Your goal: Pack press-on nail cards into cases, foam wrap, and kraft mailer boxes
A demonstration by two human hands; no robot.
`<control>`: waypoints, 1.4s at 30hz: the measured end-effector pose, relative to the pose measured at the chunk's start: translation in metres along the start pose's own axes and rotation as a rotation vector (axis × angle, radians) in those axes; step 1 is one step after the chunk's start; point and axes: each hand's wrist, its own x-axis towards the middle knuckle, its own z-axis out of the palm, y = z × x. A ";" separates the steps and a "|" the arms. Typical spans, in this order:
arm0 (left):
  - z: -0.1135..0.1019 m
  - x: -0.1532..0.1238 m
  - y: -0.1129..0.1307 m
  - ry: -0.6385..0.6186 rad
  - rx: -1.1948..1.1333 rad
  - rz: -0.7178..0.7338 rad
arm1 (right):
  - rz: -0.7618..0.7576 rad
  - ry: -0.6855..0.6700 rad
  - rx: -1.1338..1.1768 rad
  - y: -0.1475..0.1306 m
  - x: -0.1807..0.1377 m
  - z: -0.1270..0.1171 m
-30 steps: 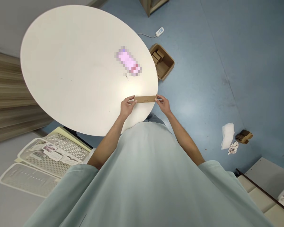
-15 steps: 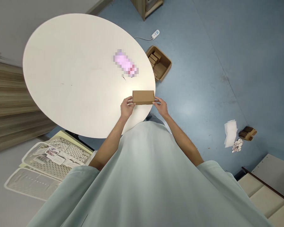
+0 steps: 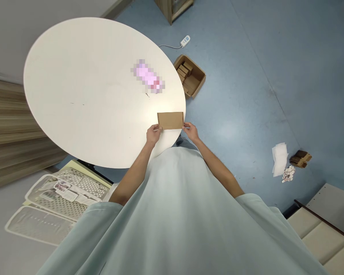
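Observation:
A small brown cardboard box (image 3: 171, 120) is between my hands near the right edge of the round white table (image 3: 97, 126). Its lid looks closed, with its broad face toward me. My left hand (image 3: 153, 134) grips the lower left corner, thumb in front. At the lower right corner, my right hand (image 3: 191, 132) pinches the box with its fingertips. Whether the box rests on the tabletop or hangs just above it, I cannot tell. Farther back on the table lies a pink, blurred-out item (image 3: 148, 76), touched by neither hand.
A larger open cardboard box (image 3: 199, 82) with several small boxes inside stands on the floor beyond the table. White baskets (image 3: 74, 191) holding papers are at lower left. On the floor at right lie white sheets (image 3: 279, 159), small cards (image 3: 288, 174) and brown cardboard pieces (image 3: 300, 158).
The small box has tilted, so its front side no longer shows and its broad face is seen more squarely. My hands stay on its two ends. The whole view has shifted slightly.

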 end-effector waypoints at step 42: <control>0.050 -0.013 0.076 -0.422 -0.279 0.080 | 0.036 0.113 0.435 -0.038 -0.076 -0.092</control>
